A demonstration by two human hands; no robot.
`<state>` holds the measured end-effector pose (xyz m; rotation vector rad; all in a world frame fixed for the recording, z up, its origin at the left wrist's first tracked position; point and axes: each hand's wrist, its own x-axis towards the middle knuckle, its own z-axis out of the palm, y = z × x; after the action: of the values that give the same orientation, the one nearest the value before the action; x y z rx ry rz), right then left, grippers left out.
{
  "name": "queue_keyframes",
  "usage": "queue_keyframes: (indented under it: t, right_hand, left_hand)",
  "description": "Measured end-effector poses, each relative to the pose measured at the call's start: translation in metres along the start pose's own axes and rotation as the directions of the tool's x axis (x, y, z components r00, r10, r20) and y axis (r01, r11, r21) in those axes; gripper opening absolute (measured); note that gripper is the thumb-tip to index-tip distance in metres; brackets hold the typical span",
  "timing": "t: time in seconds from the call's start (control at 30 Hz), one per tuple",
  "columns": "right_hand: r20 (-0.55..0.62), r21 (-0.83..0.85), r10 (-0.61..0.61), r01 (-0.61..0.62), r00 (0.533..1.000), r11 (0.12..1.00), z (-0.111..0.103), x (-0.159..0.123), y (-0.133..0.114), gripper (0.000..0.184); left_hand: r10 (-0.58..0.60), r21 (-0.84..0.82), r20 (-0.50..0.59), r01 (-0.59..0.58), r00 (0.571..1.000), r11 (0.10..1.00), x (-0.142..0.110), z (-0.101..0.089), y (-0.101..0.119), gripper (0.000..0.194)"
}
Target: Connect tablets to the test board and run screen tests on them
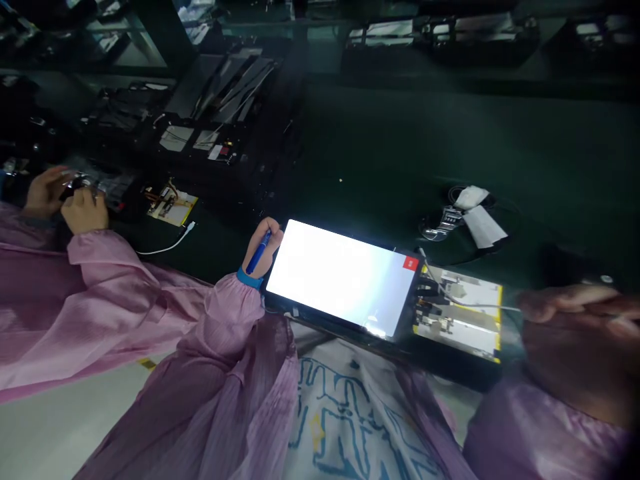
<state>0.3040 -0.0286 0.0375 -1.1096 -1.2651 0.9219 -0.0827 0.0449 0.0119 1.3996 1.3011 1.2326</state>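
My left hand (263, 248) is closed around a blue pen (257, 255) and rests against the left edge of a tablet (340, 277), whose screen glows white with a small red square (411, 263) at its right corner. To the tablet's right lies a yellow-edged circuit board (465, 313) in a dark holder. A thin white cable (480, 305) runs from the board to my right hand (575, 320). That hand is blurred and close to the camera, its fingers pinched at the cable's end.
At the far left a co-worker's two hands (65, 197), in pink sleeves, hold a small dark part. A small wired board (170, 207) and a white cord (165, 248) lie nearby. A metal part with white labels (467, 213) lies behind the tablet. Dark trays (200, 127) line the back.
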Motion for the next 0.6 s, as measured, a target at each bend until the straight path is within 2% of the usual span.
queue_keyframes:
  t: [0.07, 0.1, 0.17, 0.2, 0.27, 0.33, 0.47, 0.53, 0.6]
  right_hand:
    - [-0.039, 0.147, -0.058, 0.063, 0.998, 0.987, 0.017, -0.006, -0.010, 0.004]
    - [-0.010, 0.193, -0.069, 0.070, 0.998, 0.979, 0.029, -0.010, -0.015, 0.005]
    - [0.160, 0.170, -0.070, 0.042, 0.985, 0.985, 0.055, -0.019, -0.022, 0.014]
    - [0.284, 0.114, -0.069, 0.038, 0.956, 0.993, 0.069, -0.024, -0.024, 0.019]
    - [0.486, 0.031, -0.129, 0.131, 0.864, 0.991, 0.096, -0.035, -0.026, 0.032]
    - [0.646, 0.023, -0.187, 0.226, 0.740, 0.974, 0.120, -0.044, -0.027, 0.044]
    - [0.841, 0.103, -0.224, 0.260, 0.492, 0.960, 0.150, -0.056, -0.037, 0.049]
    - [0.879, 0.108, -0.213, 0.257, 0.427, 0.960, 0.153, -0.058, -0.043, 0.049]
    - [0.880, 0.095, -0.206, 0.266, 0.428, 0.959, 0.149, -0.057, -0.048, 0.050]
  left_hand:
    - [-0.011, -0.031, 0.008, 0.011, 1.000, 0.999, 0.001, 0.000, -0.001, 0.033]
    - [-0.014, -0.047, 0.013, 0.014, 1.000, 0.999, 0.001, 0.000, -0.002, 0.033]
    - [-0.010, -0.063, 0.013, 0.011, 1.000, 0.998, 0.001, -0.001, -0.004, 0.033]
    - [-0.007, -0.064, 0.009, 0.007, 1.000, 0.998, 0.002, -0.001, -0.005, 0.033]
    - [-0.002, -0.057, -0.004, 0.001, 1.000, 0.998, 0.003, -0.002, -0.006, 0.035]
    - [0.009, -0.041, -0.026, -0.010, 1.000, 0.999, 0.004, -0.002, -0.006, 0.039]
    - [0.017, -0.025, -0.061, -0.018, 0.998, 1.000, 0.006, -0.001, -0.002, 0.043]
    - [0.012, -0.014, -0.058, -0.013, 0.998, 1.000, 0.007, 0.000, 0.001, 0.045]
    - [0.019, 0.002, -0.064, -0.019, 0.998, 1.000, 0.007, 0.001, 0.002, 0.046]
